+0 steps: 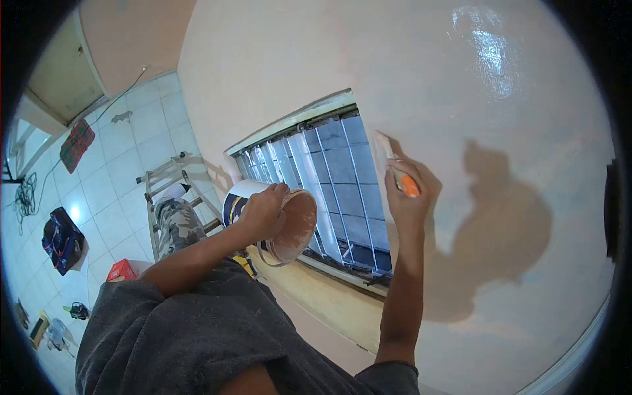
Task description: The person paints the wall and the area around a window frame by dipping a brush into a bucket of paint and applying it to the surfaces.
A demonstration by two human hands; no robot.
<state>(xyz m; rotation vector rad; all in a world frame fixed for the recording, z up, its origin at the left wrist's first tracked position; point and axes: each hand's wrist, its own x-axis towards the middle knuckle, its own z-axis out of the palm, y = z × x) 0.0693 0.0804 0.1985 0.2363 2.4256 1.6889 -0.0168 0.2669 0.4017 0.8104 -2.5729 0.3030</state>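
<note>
My left hand [264,212] grips the rim of a paint bucket [301,227], white outside with a dark label. The bucket is tilted, its open mouth facing me, and pinkish paint coats the inside. A wire handle hangs below it. My right hand [415,189] is closed round a paintbrush [386,146] with an orange end on its handle. The bristles are right at the pale wall [428,72], beside the corner of a barred window [339,178]. A shadow of the hand and brush falls on the wall to the right.
A wooden ladder [156,217] stands by a leg in camouflage trousers [178,224]. On the tiled floor [118,171] lie a dark bag [60,238], a red box [121,270], a plaid mat [78,146] and a coiled cable [26,197]. A shiny patch shows high on the wall.
</note>
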